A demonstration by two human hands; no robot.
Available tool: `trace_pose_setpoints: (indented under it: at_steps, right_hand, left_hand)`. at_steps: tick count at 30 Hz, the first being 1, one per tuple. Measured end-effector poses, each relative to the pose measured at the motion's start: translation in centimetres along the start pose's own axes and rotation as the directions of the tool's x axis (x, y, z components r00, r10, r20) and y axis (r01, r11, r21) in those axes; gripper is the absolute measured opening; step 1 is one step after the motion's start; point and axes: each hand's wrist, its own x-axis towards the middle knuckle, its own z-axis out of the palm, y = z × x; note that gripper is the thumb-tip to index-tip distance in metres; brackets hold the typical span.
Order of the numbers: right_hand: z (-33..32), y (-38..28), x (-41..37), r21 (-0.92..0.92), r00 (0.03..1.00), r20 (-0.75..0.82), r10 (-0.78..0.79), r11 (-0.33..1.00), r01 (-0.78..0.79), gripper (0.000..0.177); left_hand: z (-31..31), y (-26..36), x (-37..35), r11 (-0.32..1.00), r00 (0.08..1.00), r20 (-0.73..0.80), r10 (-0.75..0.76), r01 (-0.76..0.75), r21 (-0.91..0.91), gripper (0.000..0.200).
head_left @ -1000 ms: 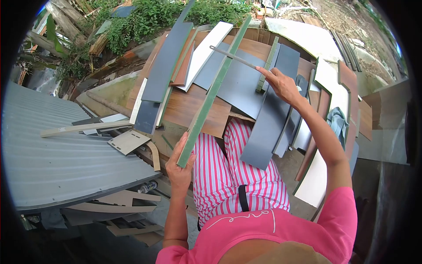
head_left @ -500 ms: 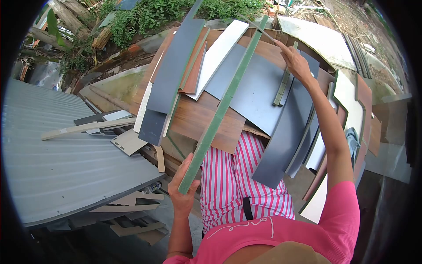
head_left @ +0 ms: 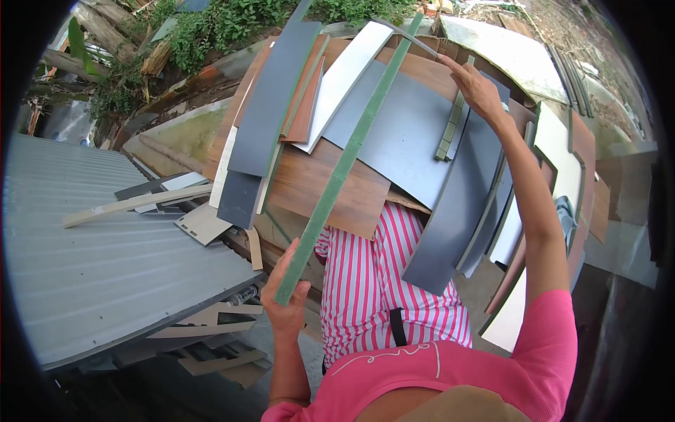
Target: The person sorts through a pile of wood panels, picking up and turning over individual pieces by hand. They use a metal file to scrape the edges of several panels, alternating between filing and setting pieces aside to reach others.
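My left hand is wrapped round the near end of a long green strip of board. The strip slants up and away across the pile of panels, with faint lines across its face. My right hand grips a long, thin grey blade-like tool, whose handle is hidden in the fingers. The tool crosses the strip near its far end; whether it touches cannot be told. Close to my right hand, a short segmented strip lies on a grey-blue panel.
Stacked dark and white boards lie left of the strip; more dark panels lean at right. A corrugated metal sheet and wooden offcuts are on the left. My striped trousers are under the near edge. Green plants grow behind.
My left hand and the strip's near end have shifted slightly left. The tool has moved a little up and left across the strip's far end.
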Motion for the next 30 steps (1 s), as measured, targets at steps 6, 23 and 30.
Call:
trace_pose_setpoints:
  at_steps: [6,23,30]
  right_hand:
    - [1.6,4.7,0.9,0.043,0.91,0.073,0.409,0.91,-0.412,0.043]
    - [-5.9,-11.8,-14.7,0.02,0.876,0.03,-0.481,0.877,0.481,0.066]
    - [-5.7,-6.7,-12.2,0.097,0.975,-0.086,0.203,0.976,-0.194,0.045]
  left_hand:
    - [0.2,0.7,0.1,1.0,1.0,-0.011,0.019,-0.019,-0.008,0.053]
    - [1.4,0.2,-1.2,0.997,0.996,0.061,-0.059,0.061,-0.038,0.052]
    - [2.9,-1.3,-3.1,0.908,0.945,0.114,0.305,-0.325,0.265,0.047]
